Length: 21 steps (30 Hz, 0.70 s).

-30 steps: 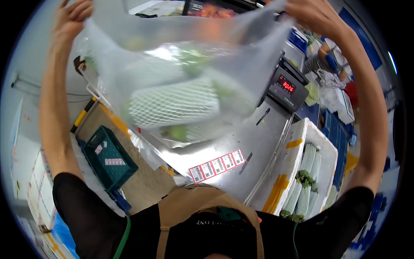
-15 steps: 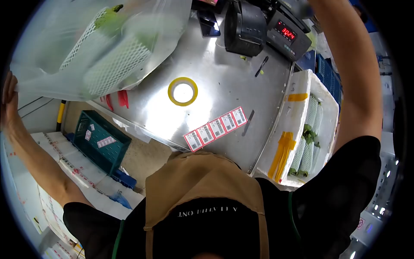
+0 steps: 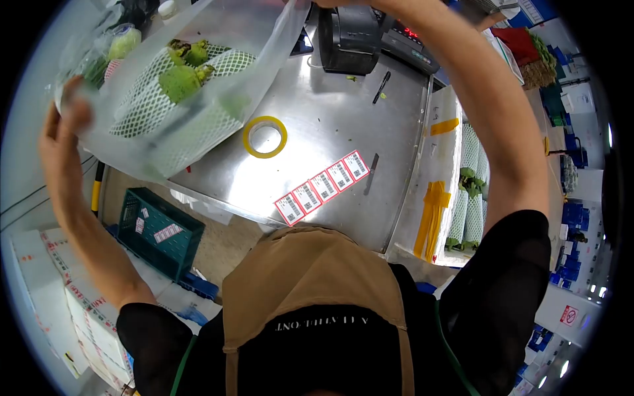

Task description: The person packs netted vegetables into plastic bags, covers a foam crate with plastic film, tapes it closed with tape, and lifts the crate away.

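Observation:
A large clear plastic bag (image 3: 264,72) spreads over the table's upper left. Inside lie several green vegetables (image 3: 179,82) in white foam netting, their leafy tops toward the middle. My left hand (image 3: 69,112) is at the bag's left edge, its blurred fingers closed on the plastic. My right arm reaches across the upper right; only a sliver of my right hand (image 3: 337,2) shows at the top border, close to the bag's upper right edge. Its fingers are cut off. Nearby on the table are a roll of yellow-edged tape (image 3: 284,137) and a strip of red-bordered barcode labels (image 3: 323,187).
A black label printer (image 3: 350,41) and a scale (image 3: 409,46) stand at the back, with a pen (image 3: 381,88) nearby. Right of the metal table (image 3: 350,129), a foam box (image 3: 441,152) holds more netted vegetables. A green crate (image 3: 162,231) sits below left.
My left hand and the bag have shifted right, and the bag's contents show more clearly. My right arm has swung left, bringing that hand near the bag's edge.

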{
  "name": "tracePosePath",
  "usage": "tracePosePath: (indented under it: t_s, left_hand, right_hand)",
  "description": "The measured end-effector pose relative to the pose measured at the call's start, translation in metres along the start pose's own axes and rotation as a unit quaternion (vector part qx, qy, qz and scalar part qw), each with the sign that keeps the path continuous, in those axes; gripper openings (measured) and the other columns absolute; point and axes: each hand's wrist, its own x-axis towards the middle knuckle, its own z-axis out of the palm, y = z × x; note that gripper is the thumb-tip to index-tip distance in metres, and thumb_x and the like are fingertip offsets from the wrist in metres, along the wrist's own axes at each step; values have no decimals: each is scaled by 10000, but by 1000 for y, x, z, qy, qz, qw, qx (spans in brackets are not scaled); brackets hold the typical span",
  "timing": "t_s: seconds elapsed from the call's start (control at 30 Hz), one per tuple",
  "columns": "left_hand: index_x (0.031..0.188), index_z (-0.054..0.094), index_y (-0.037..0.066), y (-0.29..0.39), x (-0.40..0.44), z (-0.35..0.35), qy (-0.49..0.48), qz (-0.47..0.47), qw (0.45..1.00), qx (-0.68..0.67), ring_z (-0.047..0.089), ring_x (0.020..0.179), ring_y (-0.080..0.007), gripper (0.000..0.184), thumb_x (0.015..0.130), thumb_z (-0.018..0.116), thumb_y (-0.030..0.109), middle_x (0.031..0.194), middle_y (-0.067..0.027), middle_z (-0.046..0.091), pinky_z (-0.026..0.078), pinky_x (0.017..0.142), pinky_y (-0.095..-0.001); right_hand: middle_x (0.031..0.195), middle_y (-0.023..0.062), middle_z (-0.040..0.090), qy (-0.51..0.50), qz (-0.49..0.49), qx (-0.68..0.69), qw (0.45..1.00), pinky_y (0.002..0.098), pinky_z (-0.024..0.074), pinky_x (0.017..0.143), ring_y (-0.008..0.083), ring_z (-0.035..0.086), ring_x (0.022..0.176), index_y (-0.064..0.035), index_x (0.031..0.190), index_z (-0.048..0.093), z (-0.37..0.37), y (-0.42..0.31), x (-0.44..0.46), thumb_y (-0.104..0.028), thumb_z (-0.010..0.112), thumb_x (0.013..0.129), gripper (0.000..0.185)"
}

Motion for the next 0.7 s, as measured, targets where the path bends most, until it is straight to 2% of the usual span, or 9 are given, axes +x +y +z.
tracePosePath:
  t_s: [0.1, 0.17, 0.23, 0.33, 0.4, 0.53, 0.6, 0.67, 0.7]
  left_hand:
    - [1187, 560, -6, 1, -45, 25, 98, -33, 990, 94, 579, 872, -139, 372, 896, 597, 223, 967, -66, 619, 435, 841, -269]
    - [1152, 556, -35, -15, -83, 47, 208, 0, 978, 7, 566, 941, -177, 331, 855, 626, 94, 983, -105, 610, 463, 815, -276]
    - [1266, 447, -21, -29, -122, 58, 211, 25, 970, 115, 497, 1104, -267, 531, 768, 630, 5, 1180, -159, 510, 394, 953, -356]
    - [1340, 356, -18, -62, -168, 97, 138, -20, 987, 81, 252, 1300, -348, 790, 680, 741, 185, 1387, -211, 273, 199, 1074, -444]
    - [1344, 369, -20, -58, -187, 121, 114, 11, 970, 213, 179, 1324, -392, 812, 700, 750, 295, 1408, -241, 238, 145, 1083, -483]
    - [1328, 396, -30, -76, -177, 156, 168, -14, 967, 191, 116, 1328, -432, 811, 737, 720, 421, 1449, -199, 208, 93, 1081, -518]
    - [1351, 389, 18, -74, -166, 173, 200, 1, 956, 215, 113, 1360, -365, 759, 797, 659, 460, 1466, -196, 164, 80, 1104, -473]
    - [1363, 378, 34, -52, -158, 202, 258, -61, 955, -134, 133, 1356, -351, 698, 834, 638, 407, 1478, -187, 146, 81, 1114, -445]
    - [1344, 347, -11, -59, -164, 206, 243, -60, 966, -71, 197, 1328, -293, 679, 813, 673, 259, 1471, -164, 184, 266, 1029, -402]
  right_hand:
    - [673, -8, 606, 10, 18, 15, 1000, 366, 372, 730, 185, 565, 823, -156, 592, 637, 14, -15, -5, -204, 627, 615, 54]
    - [672, -13, 607, 24, 5, 23, 999, 363, 374, 732, 185, 563, 809, -159, 592, 639, 15, -28, -9, -203, 627, 612, 49]
    - [660, -23, 606, 1, 7, 30, 1000, 364, 374, 738, 183, 555, 781, -172, 587, 641, 15, -42, -9, -212, 627, 610, 48]
    - [631, -33, 598, 25, 30, 11, 999, 376, 370, 749, 177, 546, 770, -176, 580, 640, 37, -52, -8, -234, 623, 606, 66]
    - [637, -32, 605, 35, 43, 30, 998, 373, 366, 758, 176, 547, 774, -173, 579, 643, 43, -50, -6, -233, 625, 602, 67]
    - [753, 41, 620, 23, 97, 71, 992, 427, 382, 886, 204, 574, 845, -143, 703, 650, 40, -50, -3, -152, 580, 705, 70]
    - [801, 81, 645, -29, 198, 107, 974, 479, 381, 887, 236, 588, 919, -151, 761, 660, 56, -59, 12, -148, 598, 702, 85]
    - [815, 95, 656, -39, 316, 38, 947, 491, 392, 759, 273, 601, 815, -114, 779, 695, 59, -89, 27, -181, 572, 705, 159]
    - [814, 118, 650, -8, 343, 60, 937, 566, 383, 775, 282, 595, 858, -97, 768, 691, 77, -109, 39, -181, 585, 691, 156]
